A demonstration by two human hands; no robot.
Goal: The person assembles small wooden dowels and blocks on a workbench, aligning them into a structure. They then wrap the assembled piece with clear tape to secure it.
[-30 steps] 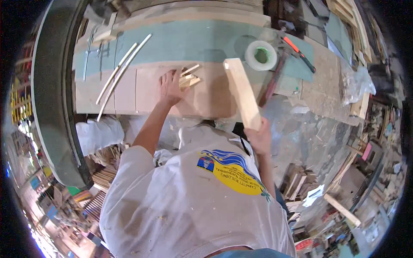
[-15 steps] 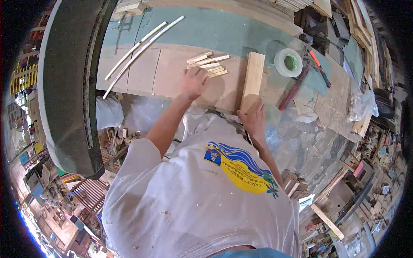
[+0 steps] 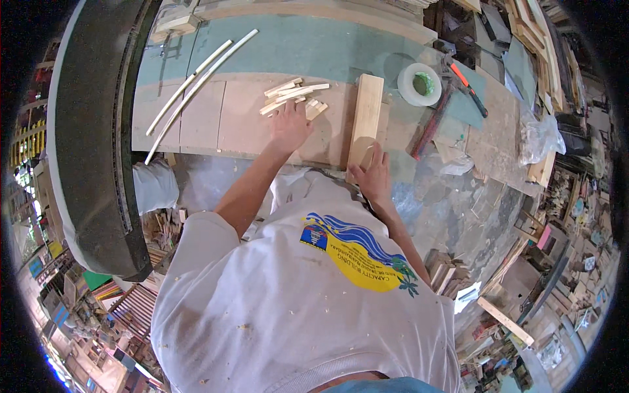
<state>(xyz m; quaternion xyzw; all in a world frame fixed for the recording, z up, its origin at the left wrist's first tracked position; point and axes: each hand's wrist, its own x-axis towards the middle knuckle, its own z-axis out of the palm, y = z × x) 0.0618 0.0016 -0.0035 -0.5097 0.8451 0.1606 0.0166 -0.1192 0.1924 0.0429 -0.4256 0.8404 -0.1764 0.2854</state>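
Several short, pale wooden sticks (image 3: 296, 93) lie in a loose pile on the workbench. Over the near side of that pile is my left hand (image 3: 290, 128), its fingers reaching down onto the sticks and slightly apart. The fingers hide part of the pile. A longer wooden block (image 3: 367, 111) lies to the right, pointing away from me. My right hand (image 3: 373, 175) rests at the block's near end, thumb on the left and fingers spread, not wrapped round it.
Two long thin strips (image 3: 200, 84) lie at the left of the bench (image 3: 246, 131). To the right are a tape roll (image 3: 404, 85), a hammer (image 3: 432, 124) and a red-and-black handled tool (image 3: 468, 88). A large dark machine part (image 3: 98, 144) stands at the left.
The whole view has shifted a little. Some sticks by my left hand have turned and now lie at a different slant. My right hand's fingers have spread at the block's near end.
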